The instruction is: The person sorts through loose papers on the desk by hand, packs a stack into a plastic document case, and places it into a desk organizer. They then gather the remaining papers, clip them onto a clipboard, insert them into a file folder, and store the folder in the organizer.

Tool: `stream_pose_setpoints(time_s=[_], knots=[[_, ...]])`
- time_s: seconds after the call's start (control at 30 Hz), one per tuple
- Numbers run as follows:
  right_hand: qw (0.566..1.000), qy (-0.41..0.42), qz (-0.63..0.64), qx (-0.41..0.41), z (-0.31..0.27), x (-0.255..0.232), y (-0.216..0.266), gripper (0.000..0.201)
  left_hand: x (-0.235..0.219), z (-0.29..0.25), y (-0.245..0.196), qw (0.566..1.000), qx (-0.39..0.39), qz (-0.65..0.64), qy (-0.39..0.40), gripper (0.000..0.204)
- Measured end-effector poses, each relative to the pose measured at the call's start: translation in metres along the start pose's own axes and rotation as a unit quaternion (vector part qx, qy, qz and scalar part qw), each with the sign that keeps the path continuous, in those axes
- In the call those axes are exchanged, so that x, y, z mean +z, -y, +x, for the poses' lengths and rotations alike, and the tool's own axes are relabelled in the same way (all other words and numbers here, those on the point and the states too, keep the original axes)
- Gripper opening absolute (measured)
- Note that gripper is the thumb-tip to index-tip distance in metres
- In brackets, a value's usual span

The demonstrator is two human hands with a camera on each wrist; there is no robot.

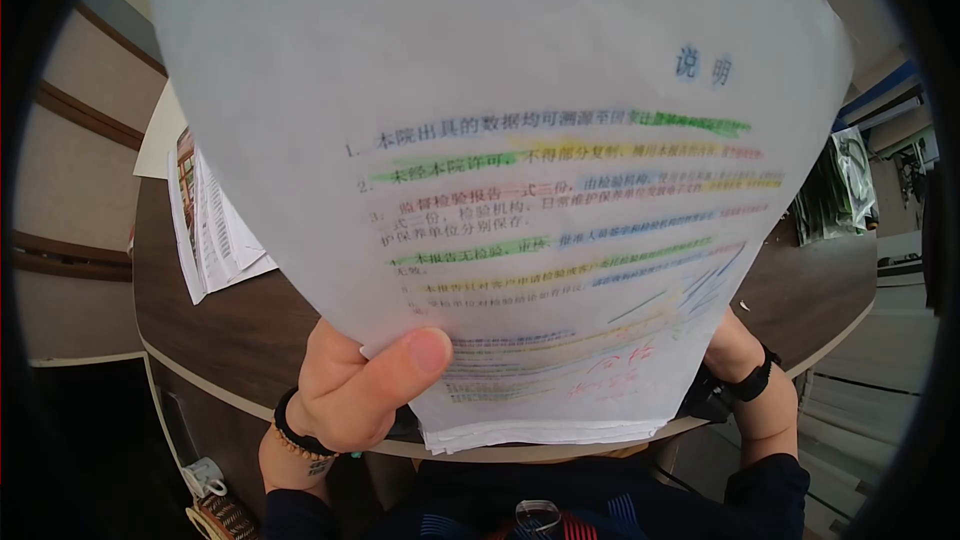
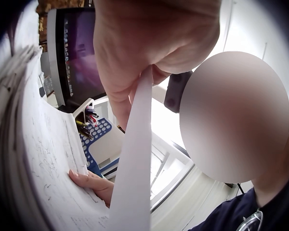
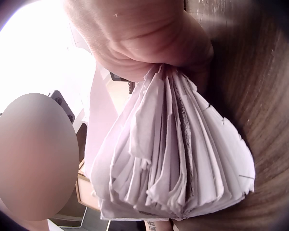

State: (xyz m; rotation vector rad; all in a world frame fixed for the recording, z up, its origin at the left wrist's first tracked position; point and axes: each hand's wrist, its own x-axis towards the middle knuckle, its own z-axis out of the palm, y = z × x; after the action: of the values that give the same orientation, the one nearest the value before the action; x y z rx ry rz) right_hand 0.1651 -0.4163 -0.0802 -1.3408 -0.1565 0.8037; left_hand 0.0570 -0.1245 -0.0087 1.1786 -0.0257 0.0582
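A printed sheet of paper [image 1: 560, 270], marked with green, yellow, pink and blue highlighter, is held up across the head view. My left hand [image 1: 365, 385] pinches its lower left edge, thumb on the printed face. Seen edge-on in the left wrist view, the sheet [image 2: 132, 168] runs down from the fingers. My right hand [image 3: 135, 38] grips a thick stack of papers [image 3: 207, 163] with worn, fanned edges above the dark tabletop. In the head view that hand [image 1: 733, 348] is mostly hidden behind the sheet; its thumb lies on the stack's written top page [image 2: 50, 154] in the left wrist view.
More papers [image 1: 215, 215] lie on the left of the brown desk [image 1: 215, 325]. A plastic-wrapped bundle [image 1: 840, 185] is at the right. A monitor [image 2: 82, 53] stands near a pen holder [image 2: 89, 115] and a blue perforated item [image 2: 103, 130]. A white cup [image 1: 203, 475] sits low left.
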Motion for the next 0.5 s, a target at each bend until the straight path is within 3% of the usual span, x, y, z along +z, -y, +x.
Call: stream_pose_setpoints(time_s=[0.5], knots=[[1.000,-0.017,0.003,0.013,0.0058,0.0045,-0.0018,0.052,-0.0036,-0.0029,0.0000,1.000,-0.020,-0.018,0.009,0.047]])
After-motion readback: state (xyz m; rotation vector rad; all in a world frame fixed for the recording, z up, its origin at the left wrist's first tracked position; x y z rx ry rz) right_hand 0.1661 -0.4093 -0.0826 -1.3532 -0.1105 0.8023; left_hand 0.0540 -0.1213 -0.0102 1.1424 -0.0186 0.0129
